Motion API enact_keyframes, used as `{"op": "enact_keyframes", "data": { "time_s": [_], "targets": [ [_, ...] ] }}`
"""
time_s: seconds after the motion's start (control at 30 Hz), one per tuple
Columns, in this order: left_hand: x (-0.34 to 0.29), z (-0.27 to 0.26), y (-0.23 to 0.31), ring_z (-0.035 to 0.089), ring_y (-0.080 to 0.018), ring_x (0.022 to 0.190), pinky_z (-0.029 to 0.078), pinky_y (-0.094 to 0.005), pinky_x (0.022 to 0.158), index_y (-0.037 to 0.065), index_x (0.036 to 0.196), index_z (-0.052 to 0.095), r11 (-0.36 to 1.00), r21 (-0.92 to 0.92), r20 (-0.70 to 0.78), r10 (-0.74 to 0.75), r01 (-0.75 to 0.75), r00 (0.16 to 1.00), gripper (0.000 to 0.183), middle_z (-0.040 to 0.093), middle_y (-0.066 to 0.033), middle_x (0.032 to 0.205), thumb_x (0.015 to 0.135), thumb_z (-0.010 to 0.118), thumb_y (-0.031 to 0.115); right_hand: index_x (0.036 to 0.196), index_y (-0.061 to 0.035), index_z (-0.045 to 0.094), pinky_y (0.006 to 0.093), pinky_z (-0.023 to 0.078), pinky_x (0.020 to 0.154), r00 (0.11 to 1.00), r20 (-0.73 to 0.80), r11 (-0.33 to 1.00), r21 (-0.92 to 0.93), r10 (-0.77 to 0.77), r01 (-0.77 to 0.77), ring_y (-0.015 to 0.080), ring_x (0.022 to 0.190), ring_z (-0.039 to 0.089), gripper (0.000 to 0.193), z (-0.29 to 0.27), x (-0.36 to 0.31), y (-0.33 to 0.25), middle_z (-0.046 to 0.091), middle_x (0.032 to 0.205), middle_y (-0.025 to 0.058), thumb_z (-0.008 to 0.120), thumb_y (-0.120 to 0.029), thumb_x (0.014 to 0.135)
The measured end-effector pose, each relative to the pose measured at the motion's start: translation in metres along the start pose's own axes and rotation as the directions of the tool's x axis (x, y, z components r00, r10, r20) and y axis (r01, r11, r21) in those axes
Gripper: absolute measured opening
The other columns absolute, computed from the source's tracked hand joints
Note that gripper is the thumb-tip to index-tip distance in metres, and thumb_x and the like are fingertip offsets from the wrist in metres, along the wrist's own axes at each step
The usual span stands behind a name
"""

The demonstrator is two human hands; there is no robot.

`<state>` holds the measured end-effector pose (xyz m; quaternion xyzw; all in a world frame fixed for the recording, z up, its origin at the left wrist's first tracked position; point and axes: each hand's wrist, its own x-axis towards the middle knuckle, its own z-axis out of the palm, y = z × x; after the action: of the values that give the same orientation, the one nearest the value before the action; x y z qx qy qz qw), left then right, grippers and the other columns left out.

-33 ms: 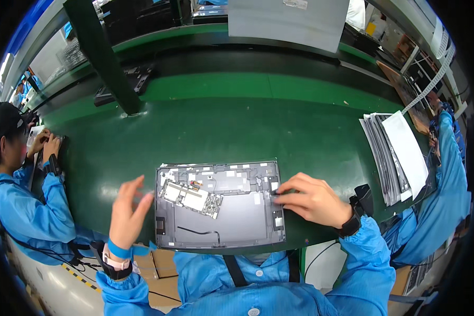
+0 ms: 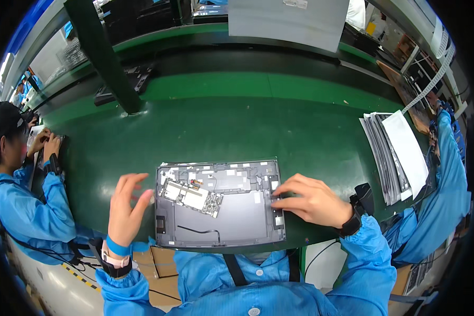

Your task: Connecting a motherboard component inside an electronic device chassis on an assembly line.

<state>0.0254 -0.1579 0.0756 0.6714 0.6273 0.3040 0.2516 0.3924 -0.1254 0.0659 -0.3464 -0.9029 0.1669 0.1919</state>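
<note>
A grey laptop casing (image 2: 237,217) lies open side up in front of me at the bench's near edge. On its upper left part a circuit board (image 2: 195,197) rests at a slant. A thin black cable (image 2: 197,230) runs along the casing's lower part. My left hand (image 2: 128,205) is raised just left of the casing, fingers spread, holding nothing. Over the casing's right edge reaches my right hand (image 2: 312,199), its thumb and fingers apart near a small black part; whether the fingertips touch it I cannot tell.
A stack of thin grey panels with a white sheet (image 2: 405,152) stands at the right. Far left, a green post (image 2: 102,58) rises from the green bench (image 2: 300,126), near a dark device shell (image 2: 124,84). People in blue work on both sides.
My left hand has shifted slightly, its fingers turning a little. My right fingertips have moved slightly at the casing's right edge. The casing and circuit board stay in place.
</note>
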Motion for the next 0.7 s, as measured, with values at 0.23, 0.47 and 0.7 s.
{"op": "enact_keyframes", "data": {
  "time_s": [0.23, 0.47, 0.7],
  "targets": [
    [0.042, 0.04, 0.043, 0.045, -0.0295, 0.101, 0.04, -0.0365, 0.089, 0.005, 0.1, 0.06, 0.856, 0.136, 0.325, 0.437, -0.499, 0.839, 0.04, 0.053, -0.0107, 0.105, 0.064, 0.075, 0.013, 0.08, -0.0098, 0.066, 0.0308, 0.044, 0.077, 0.953, 0.169, 0.962, -0.061, -0.252, 0.265, 0.0186, 0.094, 0.053, 0.011, -0.001, 0.011, 0.004, 0.061, 0.098, -0.0019, 0.064, -0.01, 0.07],
    [0.059, 0.056, 0.04, 0.044, -0.0278, 0.096, 0.038, -0.0367, 0.086, 0.008, 0.096, 0.058, 0.83, 0.156, 0.535, 0.385, -0.535, 0.752, 0.041, 0.052, -0.0072, 0.096, 0.062, 0.078, 0.019, 0.081, -0.006, 0.066, 0.0308, 0.046, 0.072, 0.979, 0.009, 0.951, 0.238, -0.205, 0.197, 0.0212, 0.084, 0.056, 0.009, 0.009, 0.024, 0.011, 0.063, 0.087, 0.0027, 0.064, -0.013, 0.077],
    [0.064, 0.057, 0.046, 0.049, -0.0265, 0.094, 0.034, -0.0377, 0.081, 0.012, 0.096, 0.055, 0.807, 0.226, 0.642, 0.297, -0.545, 0.706, 0.038, 0.056, -0.0049, 0.09, 0.065, 0.076, 0.023, 0.088, -0.0047, 0.068, 0.0254, 0.044, 0.055, 0.973, -0.116, 0.861, 0.494, 0.201, -0.119, 0.0147, 0.063, 0.058, 0.012, 0.027, 0.036, 0.007, 0.067, 0.079, 0.0066, 0.064, -0.011, 0.079]
  ]
}}
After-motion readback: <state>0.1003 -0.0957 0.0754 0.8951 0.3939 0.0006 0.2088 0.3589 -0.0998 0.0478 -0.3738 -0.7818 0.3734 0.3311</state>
